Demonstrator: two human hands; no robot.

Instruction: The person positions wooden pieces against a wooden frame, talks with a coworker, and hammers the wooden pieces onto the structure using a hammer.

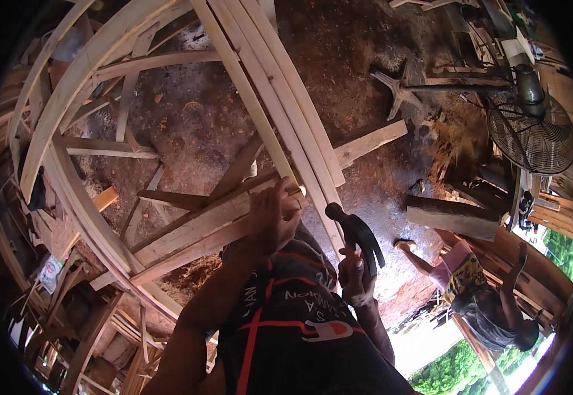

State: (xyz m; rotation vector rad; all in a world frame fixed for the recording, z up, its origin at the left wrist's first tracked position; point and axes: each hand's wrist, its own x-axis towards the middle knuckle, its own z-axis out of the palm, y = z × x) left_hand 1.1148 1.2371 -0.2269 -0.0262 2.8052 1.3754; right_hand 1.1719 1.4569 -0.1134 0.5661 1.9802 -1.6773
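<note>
My right hand is wrapped round the handle of a claw hammer, just in front of my body. Its black head points up and to the left, and the claw curves down on the right. My left hand rests at the near end of a wooden frame, its fingers curled together where a crosspiece meets a long thin board. Whatever those fingers pinch is too small or hidden to make out. Several long planks run side by side just right of that joint, reaching away from me.
Curved wooden ribs arch across the left. A short beam lies right of the planks. Further right stand a pedestal fan and a thick timber block. Another person is at the lower right, beside stacked boards.
</note>
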